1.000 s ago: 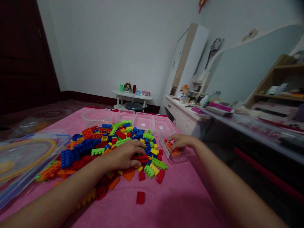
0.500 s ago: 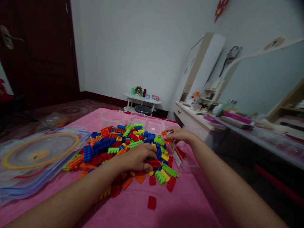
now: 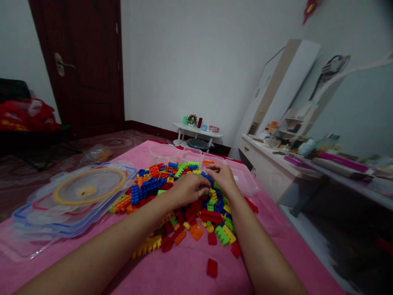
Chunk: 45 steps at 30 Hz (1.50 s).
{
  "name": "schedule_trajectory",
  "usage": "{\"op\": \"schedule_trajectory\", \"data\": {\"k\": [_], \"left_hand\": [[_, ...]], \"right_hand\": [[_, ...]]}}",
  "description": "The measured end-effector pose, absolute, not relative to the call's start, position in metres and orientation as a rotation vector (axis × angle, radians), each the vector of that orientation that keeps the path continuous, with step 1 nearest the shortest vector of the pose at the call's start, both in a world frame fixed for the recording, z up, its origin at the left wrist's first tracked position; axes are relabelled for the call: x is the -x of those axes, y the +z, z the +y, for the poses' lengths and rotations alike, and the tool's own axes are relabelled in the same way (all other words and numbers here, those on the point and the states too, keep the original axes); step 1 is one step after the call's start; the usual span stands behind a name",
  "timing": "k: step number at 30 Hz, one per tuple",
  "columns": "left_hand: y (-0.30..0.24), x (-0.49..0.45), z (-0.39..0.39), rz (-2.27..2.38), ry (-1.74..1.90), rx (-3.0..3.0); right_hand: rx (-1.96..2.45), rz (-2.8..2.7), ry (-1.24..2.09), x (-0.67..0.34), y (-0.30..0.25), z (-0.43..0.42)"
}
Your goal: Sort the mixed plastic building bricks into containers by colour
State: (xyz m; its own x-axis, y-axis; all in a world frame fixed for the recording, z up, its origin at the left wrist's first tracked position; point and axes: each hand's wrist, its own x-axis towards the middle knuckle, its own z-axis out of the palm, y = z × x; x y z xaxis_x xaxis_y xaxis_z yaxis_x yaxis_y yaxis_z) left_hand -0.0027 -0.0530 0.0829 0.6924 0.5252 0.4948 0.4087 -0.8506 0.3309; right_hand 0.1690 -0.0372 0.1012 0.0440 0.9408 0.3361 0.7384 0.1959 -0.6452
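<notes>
Colourful plastic building blocks [image 3: 150, 186] lie in a loose pile on the pink cloth [image 3: 181, 274]. My left hand [image 3: 192, 189] hovers over the middle of the pile, its thumb and curved fingers apart, with no block visible between them. Just right of it, my right hand [image 3: 223, 177] reaches over the pile's right side. Its fingers are loosely bent and apart, and nothing shows in them. Beyond that hand, an orange block [image 3: 208, 162] sits in a clear plastic container [image 3: 215, 156]. A single red block [image 3: 212, 268] lies apart at the near side.
Stacked clear lids [image 3: 76, 223] with coloured rims lie left of the pile. A round clear container [image 3: 162, 152] and a square one [image 3: 190, 153] stand at the far edge. Another clear container [image 3: 247, 182] is on the right. A cluttered dresser [image 3: 270, 155] stands beyond the right side.
My right hand has moved from the right-hand containers in over the pile, close to my left hand. My left hand has lifted and shifted farther away from me. The view has turned left.
</notes>
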Motion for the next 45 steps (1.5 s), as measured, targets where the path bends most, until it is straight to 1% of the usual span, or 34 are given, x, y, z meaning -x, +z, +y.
{"op": "schedule_trajectory", "data": {"k": [2, 4, 7, 9, 12, 15, 19, 23, 29, 35, 37, 41, 42, 45], "left_hand": [[0.082, 0.008, -0.042, 0.968, 0.966, -2.701], [0.079, 0.013, -0.032, 1.158, 0.966, -2.705], [0.072, 0.02, -0.022, 1.334, 0.813, -2.713], [0.07, 0.024, -0.018, 1.371, 0.713, -2.715], [0.071, 0.027, -0.018, 1.389, 0.648, -2.725], [0.074, 0.028, -0.02, 1.368, 0.607, -2.737], [0.075, 0.027, -0.02, 1.3, 0.62, -2.733], [0.071, 0.029, -0.017, 1.255, 0.555, -2.757], [0.081, 0.032, -0.019, 1.247, 0.649, -2.692], [0.093, 0.03, -0.024, 1.243, 0.7, -2.547], [0.093, 0.03, -0.026, 1.237, 0.709, -2.547], [0.093, 0.029, -0.027, 1.259, 0.7, -2.566], [0.092, 0.029, -0.027, 1.255, 0.698, -2.569], [0.09, 0.028, -0.027, 1.242, 0.688, -2.581]], "right_hand": [[1.57, -1.775, 0.355, -0.171, 0.096, -0.042], [1.574, -1.805, 0.361, -0.174, 0.09, -0.043], [1.575, -1.856, 0.358, -0.172, 0.078, -0.043], [1.545, -1.965, 0.287, -0.166, 0.072, -0.045], [1.537, -2.178, 0.102, -0.154, 0.066, -0.049], [1.584, -2.241, -0.019, -0.146, 0.064, -0.053], [1.6, -2.216, -0.104, -0.144, 0.064, -0.056], [1.661, -2.231, -0.141, -0.147, 0.069, -0.057], [1.664, -2.22, -0.061, -0.151, 0.081, -0.061], [1.649, -2.222, 0.132, -0.163, 0.105, -0.067], [1.743, -2.185, 0.13, -0.182, 0.119, -0.07], [2.116, -1.921, -0.043, -0.241, 0.142, -0.081], [2.183, -1.889, -0.027, -0.255, 0.144, -0.083], [2.464, -1.799, 0.206, -0.287, 0.139, -0.086]]}}
